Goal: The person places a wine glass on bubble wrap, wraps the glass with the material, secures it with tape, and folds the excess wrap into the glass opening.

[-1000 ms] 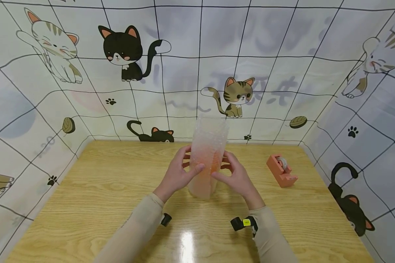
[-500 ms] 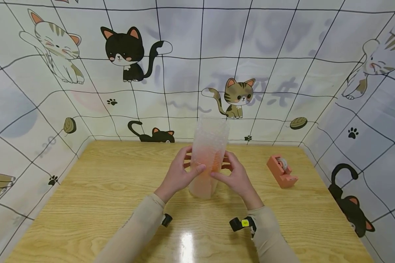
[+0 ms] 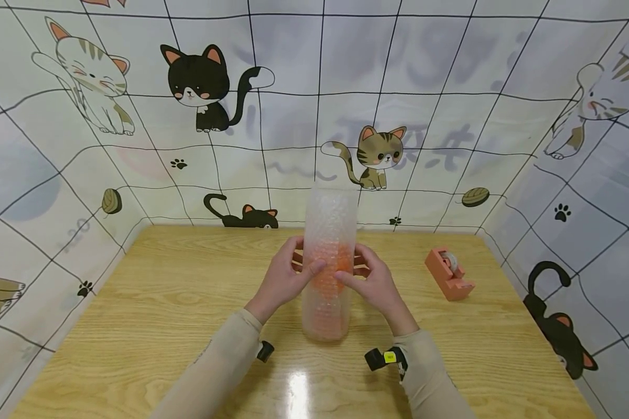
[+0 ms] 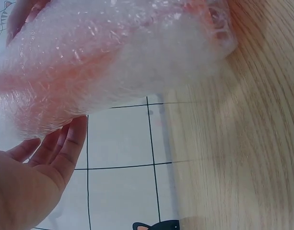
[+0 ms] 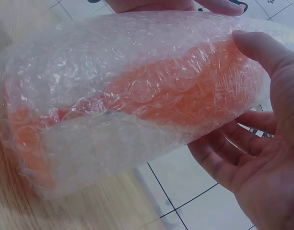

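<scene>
An orange object rolled in clear bubble wrap [image 3: 327, 308] stands nearly upright between both hands in the head view; the wrap blurs what kind of thing is inside. My left hand [image 3: 287, 276] grips its left side, thumb across the front and fingers curled behind. On the opposite side my right hand [image 3: 375, 281] grips it the same way. The right wrist view shows the orange showing through the bubble wrap [image 5: 127, 91] most strongly near the right thumb. In the left wrist view, fingers of the left hand [image 4: 36, 177] curl under the roll.
A coral tape dispenser [image 3: 448, 273] with a roll of tape sits on the wooden table [image 3: 188, 279] to the right of the hands. Behind and at the sides hangs a white grid cloth [image 3: 293, 116] printed with cartoon cats.
The wrapped roll has turned and straightened between the hands; its lower end now sits nearer to me and more orange shows in front. Both hands keep their hold almost in place.
</scene>
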`<action>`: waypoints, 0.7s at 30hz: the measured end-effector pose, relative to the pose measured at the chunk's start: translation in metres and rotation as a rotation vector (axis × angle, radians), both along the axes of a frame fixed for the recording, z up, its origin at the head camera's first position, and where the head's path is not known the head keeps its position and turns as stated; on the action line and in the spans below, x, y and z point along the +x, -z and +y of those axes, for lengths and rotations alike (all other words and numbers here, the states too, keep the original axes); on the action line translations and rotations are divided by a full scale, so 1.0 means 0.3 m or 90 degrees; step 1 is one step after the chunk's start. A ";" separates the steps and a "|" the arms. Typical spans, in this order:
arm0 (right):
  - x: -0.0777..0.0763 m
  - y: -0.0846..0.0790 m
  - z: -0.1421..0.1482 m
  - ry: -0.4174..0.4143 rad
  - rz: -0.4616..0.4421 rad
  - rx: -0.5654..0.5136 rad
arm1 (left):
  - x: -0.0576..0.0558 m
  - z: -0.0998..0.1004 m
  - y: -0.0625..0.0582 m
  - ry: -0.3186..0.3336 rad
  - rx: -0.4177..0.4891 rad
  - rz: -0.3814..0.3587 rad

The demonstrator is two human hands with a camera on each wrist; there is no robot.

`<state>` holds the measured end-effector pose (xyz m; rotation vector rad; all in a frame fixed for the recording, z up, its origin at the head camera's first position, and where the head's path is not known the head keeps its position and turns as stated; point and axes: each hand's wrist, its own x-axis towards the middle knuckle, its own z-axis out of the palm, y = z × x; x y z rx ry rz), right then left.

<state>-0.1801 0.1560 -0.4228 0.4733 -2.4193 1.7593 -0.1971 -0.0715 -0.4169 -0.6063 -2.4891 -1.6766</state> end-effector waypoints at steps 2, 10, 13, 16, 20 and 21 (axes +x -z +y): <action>0.000 0.000 0.000 0.000 -0.009 -0.001 | -0.001 0.001 0.000 0.003 -0.001 -0.003; 0.001 0.000 0.002 -0.002 -0.029 -0.010 | 0.002 -0.003 0.004 0.017 0.001 -0.027; 0.001 0.005 0.003 0.000 -0.038 -0.014 | 0.004 -0.004 0.006 0.022 -0.012 -0.028; -0.001 0.014 0.006 0.003 -0.046 -0.015 | 0.006 -0.003 0.005 0.032 -0.027 -0.017; -0.003 0.015 0.008 0.008 -0.055 -0.011 | 0.008 0.000 0.002 0.039 -0.045 -0.005; -0.003 0.014 0.008 0.008 -0.056 -0.009 | 0.008 0.001 0.002 0.040 -0.047 -0.003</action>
